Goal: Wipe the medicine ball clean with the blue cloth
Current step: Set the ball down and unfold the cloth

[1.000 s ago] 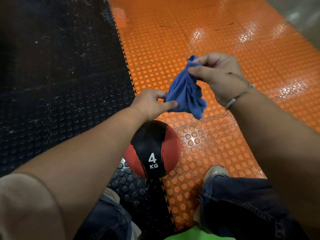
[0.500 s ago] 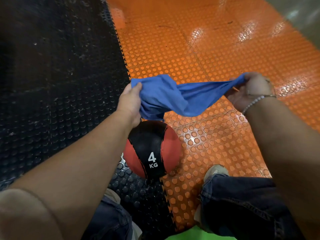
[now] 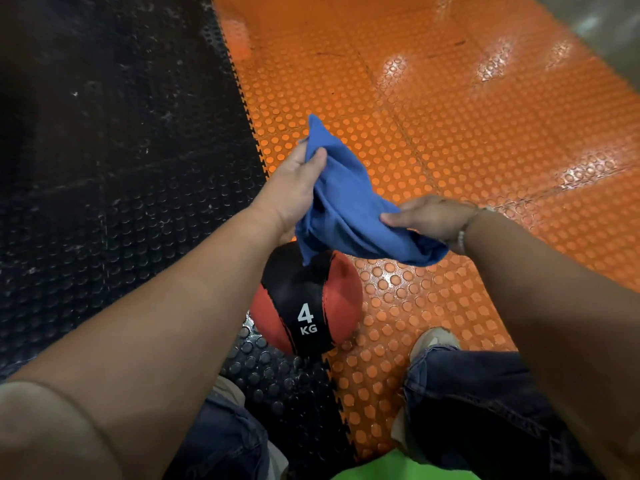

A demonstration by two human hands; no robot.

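Note:
The red and black medicine ball (image 3: 306, 303), marked 4 KG, rests on the floor where the black and orange mats meet, between my feet. Above it hangs the blue cloth (image 3: 346, 209), held in the air by both hands. My left hand (image 3: 294, 188) pinches its upper corner between thumb and fingers. My right hand (image 3: 429, 218) grips the cloth's lower right part, fingers laid over the fabric. One drooping cloth corner overlaps the ball's top in the view; I cannot tell whether it touches.
Studded orange mat (image 3: 450, 133) spreads ahead and to the right; studded black mat (image 3: 104, 168) covers the left. My jeans-clad knees and a pale shoe (image 3: 433, 339) sit close behind the ball. A grey floor strip shows at the top right corner.
The cloth was stretched wide between my hands half a second ago. My right hand has moved in toward the left, and the cloth now hangs folded and bunched over the ball.

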